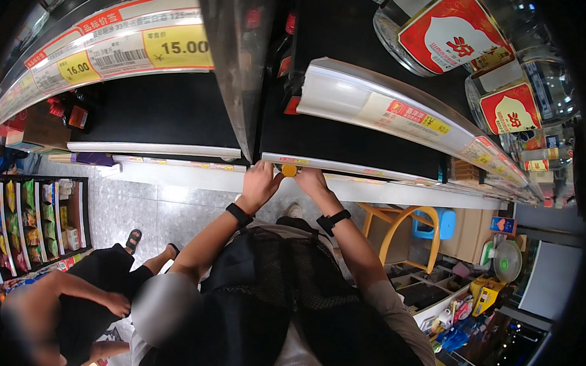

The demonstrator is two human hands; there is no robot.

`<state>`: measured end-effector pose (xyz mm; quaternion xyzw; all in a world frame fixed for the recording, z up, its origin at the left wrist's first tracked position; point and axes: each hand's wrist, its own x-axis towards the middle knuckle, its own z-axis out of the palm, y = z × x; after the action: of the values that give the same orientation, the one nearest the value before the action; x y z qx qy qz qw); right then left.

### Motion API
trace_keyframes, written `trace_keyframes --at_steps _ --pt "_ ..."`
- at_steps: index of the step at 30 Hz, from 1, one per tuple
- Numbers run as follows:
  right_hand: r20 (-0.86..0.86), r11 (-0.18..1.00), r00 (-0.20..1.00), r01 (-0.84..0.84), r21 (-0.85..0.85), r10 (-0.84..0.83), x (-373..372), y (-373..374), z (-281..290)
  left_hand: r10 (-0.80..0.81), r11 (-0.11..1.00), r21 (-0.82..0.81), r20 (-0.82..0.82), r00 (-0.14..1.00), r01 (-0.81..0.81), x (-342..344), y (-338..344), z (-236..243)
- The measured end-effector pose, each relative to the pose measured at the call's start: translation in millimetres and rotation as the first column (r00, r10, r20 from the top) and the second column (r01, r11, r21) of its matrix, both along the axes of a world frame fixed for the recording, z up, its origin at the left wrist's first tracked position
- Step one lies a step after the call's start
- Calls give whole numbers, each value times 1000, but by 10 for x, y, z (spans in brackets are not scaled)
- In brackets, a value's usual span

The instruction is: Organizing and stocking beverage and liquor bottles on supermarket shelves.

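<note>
The left hand (260,184) and right hand (311,181) are curled narrow beside a round yellow piece (289,171) at the lower shelf's (350,141) front edge; I cannot tell their grip. Best steady it between both, pressing lightly.

Snack rack (82,218) stands left; right, perhaps a fan (507,259)

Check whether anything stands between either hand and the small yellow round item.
Nothing visible does: the left hand and right hand flank the yellow round item closely. The white shelf edge lies beyond, not between them.
</note>
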<state>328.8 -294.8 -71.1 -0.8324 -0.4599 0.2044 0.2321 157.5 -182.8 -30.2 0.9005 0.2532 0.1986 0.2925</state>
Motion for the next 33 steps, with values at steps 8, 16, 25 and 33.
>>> trace_keyframes --at_steps 8,16,25,33 --pt "-204 999 978 41 -7 -41 -6 109 158 -12 997 -76 -8 1000 12 149 96 -53" --pt "-136 984 979 139 -116 -154 -5 171 -81 -58 992 -112 61 996 64 236 130 -28" --pt "-24 985 988 156 78 -155 -12 153 -314 -235 967 -123 -88 968 223 -69 252 -32" --pt "51 987 988 148 -68 -145 77 186 -548 -406 895 -279 -186 895 348 -798 609 -53"
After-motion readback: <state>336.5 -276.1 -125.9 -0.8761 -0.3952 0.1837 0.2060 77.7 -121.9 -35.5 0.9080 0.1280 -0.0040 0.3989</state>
